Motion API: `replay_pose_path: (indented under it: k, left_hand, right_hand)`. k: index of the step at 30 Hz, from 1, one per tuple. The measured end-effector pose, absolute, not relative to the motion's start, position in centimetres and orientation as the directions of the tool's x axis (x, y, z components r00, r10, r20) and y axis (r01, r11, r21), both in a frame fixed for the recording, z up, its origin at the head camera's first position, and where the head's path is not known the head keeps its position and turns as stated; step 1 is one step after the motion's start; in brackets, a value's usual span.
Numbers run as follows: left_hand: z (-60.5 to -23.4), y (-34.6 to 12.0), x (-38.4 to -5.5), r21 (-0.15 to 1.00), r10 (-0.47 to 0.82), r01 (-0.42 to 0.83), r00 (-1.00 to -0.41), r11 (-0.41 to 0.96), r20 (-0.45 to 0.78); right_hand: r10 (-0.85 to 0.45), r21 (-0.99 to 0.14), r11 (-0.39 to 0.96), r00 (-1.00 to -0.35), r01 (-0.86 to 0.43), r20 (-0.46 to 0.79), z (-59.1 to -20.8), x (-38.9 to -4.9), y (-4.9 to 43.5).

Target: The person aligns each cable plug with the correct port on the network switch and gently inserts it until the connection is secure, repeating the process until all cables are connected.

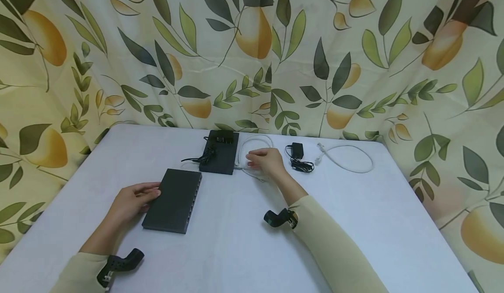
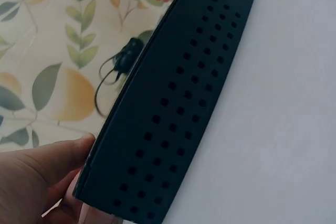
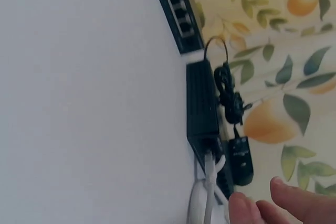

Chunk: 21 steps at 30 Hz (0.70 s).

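My left hand (image 1: 131, 201) grips the left edge of a black network switch (image 1: 172, 201), thumb above and fingers underneath. Rows of small vent holes mark the side of this switch (image 2: 173, 98) in the left wrist view, and ports line its right side in the head view. Farther back lies a second flat black box (image 1: 220, 164), with a white network cable (image 3: 209, 182) plugged into its end. Beside that cable's loop hovers my right hand (image 1: 267, 162), its fingers loosely bent. In the right wrist view the fingertips (image 3: 242, 208) appear apart from the cable.
A black power adapter with bundled cord (image 1: 208, 153) lies on the second box. To the right are another black adapter (image 1: 297, 151) and a loose white cable (image 1: 354, 171). The white table (image 1: 236, 249) ends at a fruit-patterned curtain (image 1: 252, 87).
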<state>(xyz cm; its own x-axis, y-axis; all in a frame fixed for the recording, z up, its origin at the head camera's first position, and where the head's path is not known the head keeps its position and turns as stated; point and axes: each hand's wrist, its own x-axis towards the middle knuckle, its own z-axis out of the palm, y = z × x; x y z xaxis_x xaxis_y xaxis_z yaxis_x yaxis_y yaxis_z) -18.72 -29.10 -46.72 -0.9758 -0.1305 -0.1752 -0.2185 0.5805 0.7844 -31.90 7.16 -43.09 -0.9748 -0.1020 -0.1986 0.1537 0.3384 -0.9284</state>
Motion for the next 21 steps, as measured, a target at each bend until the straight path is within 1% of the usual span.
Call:
replay_pose_path:
  k: [8,13,21]
  left_hand:
    - [-47.0,-27.0,-18.6,0.817,-0.137,-0.219,-0.976,0.533,-0.171]
    - [-47.1,-24.9,-18.3,0.841,-0.148,-0.232,-0.972,0.489,-0.182]
    - [-47.2,-21.4,-18.1,0.876,-0.117,-0.192,-0.981,0.441,-0.156]
  right_hand:
    - [-0.242,-0.94,0.322,-0.95,0.113,-0.197,-43.3,-27.1,8.3]
    - [-0.307,-0.943,0.303,-0.922,0.139,-0.235,-43.2,-24.8,9.0]
    - [-0.317,-0.932,0.323,-0.91,0.163,-0.269,-43.6,-22.6,10.3]
